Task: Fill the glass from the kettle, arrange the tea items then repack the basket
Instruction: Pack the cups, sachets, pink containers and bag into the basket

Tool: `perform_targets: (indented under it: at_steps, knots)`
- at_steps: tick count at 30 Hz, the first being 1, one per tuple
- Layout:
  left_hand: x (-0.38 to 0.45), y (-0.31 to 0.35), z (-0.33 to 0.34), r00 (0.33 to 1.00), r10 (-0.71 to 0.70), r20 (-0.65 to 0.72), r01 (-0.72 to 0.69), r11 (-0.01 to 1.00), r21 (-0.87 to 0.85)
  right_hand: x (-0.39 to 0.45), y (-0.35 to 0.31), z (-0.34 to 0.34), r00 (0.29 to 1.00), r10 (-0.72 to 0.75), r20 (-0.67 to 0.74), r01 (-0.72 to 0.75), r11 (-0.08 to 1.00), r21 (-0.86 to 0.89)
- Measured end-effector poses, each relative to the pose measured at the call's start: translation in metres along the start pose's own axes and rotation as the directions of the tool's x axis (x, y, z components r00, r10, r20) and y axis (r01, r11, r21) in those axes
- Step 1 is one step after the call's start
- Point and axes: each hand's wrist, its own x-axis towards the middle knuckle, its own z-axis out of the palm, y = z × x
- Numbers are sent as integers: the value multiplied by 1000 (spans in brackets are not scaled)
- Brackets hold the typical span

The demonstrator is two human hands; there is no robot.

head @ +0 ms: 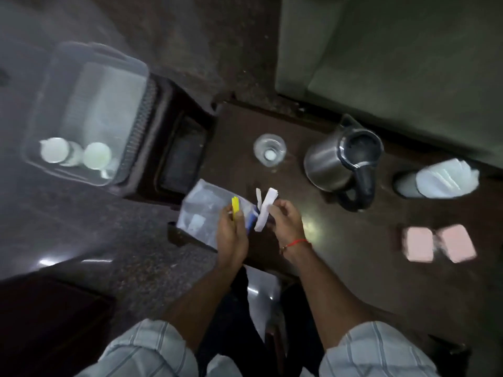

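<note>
My left hand (232,230) grips yellow sachets (235,208) over a clear plastic packet (202,213) at the left end of the dark wooden table (353,268). Beside it, my right hand (285,217) pinches white paper sachets (265,206). Farther back stands a clear glass (270,150) with something white at its bottom. To the glass's right is the steel kettle (341,161), lid open, black handle facing me. A clear plastic basket (87,112) with two white-capped bottles (73,155) rests to the left on a dark stand.
A white cup stack wrapped in plastic (438,180) lies at the table's right. Two pink packets (438,243) sit near the right front. A dark woven tray (182,156) stands between basket and table. Grey stone floor lies to the left.
</note>
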Motion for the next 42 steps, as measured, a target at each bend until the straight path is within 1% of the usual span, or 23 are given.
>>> perform_targets:
  at_steps: [2,4,7,10,12,16,21,24,26,29,31,33,35,37,39,40,42]
  knots:
    - [9,20,-30,999,-26,-33,21,987,-159,-6,-17,42,995,-33,92,28,998,55]
    - [23,38,-66,998,-32,-51,16,960,-280,-14,-39,90,977,-92,195,78,994,79]
    - [60,57,-123,989,-15,-150,-39,936,-350,-21,-73,165,939,-151,309,137,988,65]
    - [109,68,-175,966,-14,-259,-85,926,-369,-19,-97,235,905,-208,371,227,974,-9]
    - [141,73,-203,958,-22,-287,-81,937,-341,-13,-108,276,888,-237,394,287,955,-72]
    - [198,77,-239,972,-39,-233,-31,958,-285,15,-120,337,891,-225,395,321,927,-196]
    - [253,75,-261,989,-71,-130,37,969,-244,49,-116,386,898,-115,425,267,910,-318]
    - [280,71,-268,988,-110,-106,93,984,-153,60,-118,394,879,-108,464,324,851,-414]
    - [291,69,-272,982,-129,-140,120,990,-73,68,-119,394,879,-118,462,341,833,-436]
    - [299,66,-277,973,-113,-201,132,988,84,78,-120,384,884,-139,447,349,832,-431]
    - [304,65,-279,976,-100,-192,127,983,134,79,-119,370,884,-147,444,349,840,-415]
    - [308,64,-280,981,-69,-182,108,971,212,73,-116,354,880,-163,446,339,872,-352]
    - [305,65,-279,980,28,-198,46,931,362,63,-111,335,878,-197,436,325,914,-242]
    - [295,66,-269,954,197,-227,-61,865,498,52,-104,309,874,-251,416,336,931,-144]
    - [274,70,-250,900,366,-237,-184,811,556,40,-96,274,872,-301,386,364,926,-98]
    - [260,70,-237,867,447,-221,-254,778,574,34,-91,254,875,-313,369,369,925,-93]
    - [225,66,-204,807,580,-113,-405,682,608,22,-78,211,893,-298,337,349,931,-102]
